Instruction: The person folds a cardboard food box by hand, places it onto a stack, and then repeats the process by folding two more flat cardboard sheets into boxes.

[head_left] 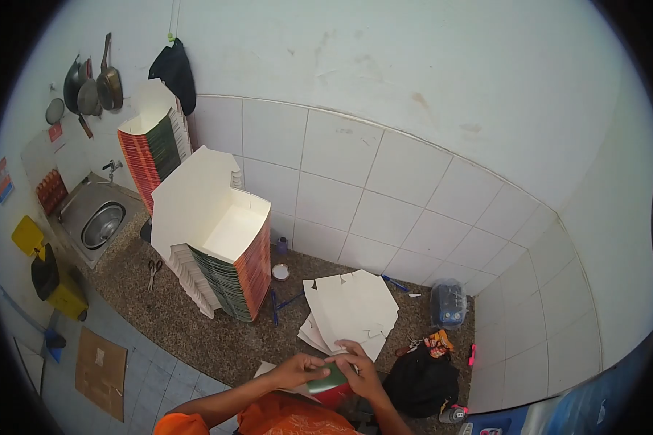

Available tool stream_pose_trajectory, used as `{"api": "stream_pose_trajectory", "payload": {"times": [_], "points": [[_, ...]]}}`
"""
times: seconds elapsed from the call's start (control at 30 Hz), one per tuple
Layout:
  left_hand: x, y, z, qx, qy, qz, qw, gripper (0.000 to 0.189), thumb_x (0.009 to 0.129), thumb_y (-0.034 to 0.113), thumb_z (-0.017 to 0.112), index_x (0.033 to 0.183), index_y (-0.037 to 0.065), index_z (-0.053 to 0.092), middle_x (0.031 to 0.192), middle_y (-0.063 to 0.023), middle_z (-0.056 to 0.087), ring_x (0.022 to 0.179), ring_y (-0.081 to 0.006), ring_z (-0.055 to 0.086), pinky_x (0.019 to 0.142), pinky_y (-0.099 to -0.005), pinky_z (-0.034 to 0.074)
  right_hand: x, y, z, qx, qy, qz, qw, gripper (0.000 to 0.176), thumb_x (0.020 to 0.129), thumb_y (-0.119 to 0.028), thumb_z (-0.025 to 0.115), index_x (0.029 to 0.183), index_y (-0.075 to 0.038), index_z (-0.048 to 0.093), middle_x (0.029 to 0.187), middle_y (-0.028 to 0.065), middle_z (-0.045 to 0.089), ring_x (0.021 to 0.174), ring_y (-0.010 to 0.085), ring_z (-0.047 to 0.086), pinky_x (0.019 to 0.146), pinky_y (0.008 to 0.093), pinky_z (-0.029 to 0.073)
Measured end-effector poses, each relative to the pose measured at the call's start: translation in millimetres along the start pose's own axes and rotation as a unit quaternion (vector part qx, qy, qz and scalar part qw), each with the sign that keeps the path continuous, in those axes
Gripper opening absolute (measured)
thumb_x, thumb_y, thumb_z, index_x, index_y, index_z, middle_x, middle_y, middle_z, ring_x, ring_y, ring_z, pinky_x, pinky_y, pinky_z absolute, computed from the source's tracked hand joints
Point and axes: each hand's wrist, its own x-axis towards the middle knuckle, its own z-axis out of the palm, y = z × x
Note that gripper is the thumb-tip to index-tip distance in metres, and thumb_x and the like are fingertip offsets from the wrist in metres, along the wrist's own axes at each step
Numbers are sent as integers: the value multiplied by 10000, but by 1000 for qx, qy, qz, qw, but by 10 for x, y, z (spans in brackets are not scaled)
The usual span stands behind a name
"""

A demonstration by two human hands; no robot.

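Note:
A green and red printed card piece (331, 382) is at the front edge of the counter, close to the body. My left hand (301, 370) holds its upper left side, fingers bent and thumb on the card. On its right side, my right hand (357, 368) grips it, the fingertips of both hands nearly meeting. Just beyond lie flat white cut cardboard sheets (352, 308), loosely piled. Left of them stands a tall stack of nested folded boxes (228, 279), white inside and green and red outside.
Farther back rises a second box stack (152, 148). Scissors (153, 274), blue pens (274, 306) and a small round container (280, 272) lie on the granite counter (196, 341). At right are a clear plastic container (448, 304) and black cloth (424, 380); a sink (103, 225) is far left.

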Motion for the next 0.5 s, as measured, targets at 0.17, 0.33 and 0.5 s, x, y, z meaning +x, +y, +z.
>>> {"api": "stream_pose_trajectory", "payload": {"times": [0.17,0.33,0.5], "points": [[49,56,107,-69,133,-1,989,250,999,211,687,1144,7,684,947,2,704,866,-59,619,740,-216,491,-267,170,322,-121,254,-101,954,129,909,-115,683,1016,-48,704,1109,115,604,995,276,606,876,405,505],[217,409,312,-341,339,163,861,212,1032,179,627,1172,20,605,1016,-50,712,844,-86,651,714,-272,526,-205,169,442,-202,120,-211,949,328,721,-38,842,1022,-81,721,1052,110,601,954,297,627,838,390,524],[449,18,408,-155,418,262,856,175,1065,214,573,1041,45,613,905,13,647,794,-41,564,693,-227,454,255,168,305,-227,171,-172,943,396,791,-40,813,1175,-70,717,1147,104,693,1052,314,663,907,403,539]]}}
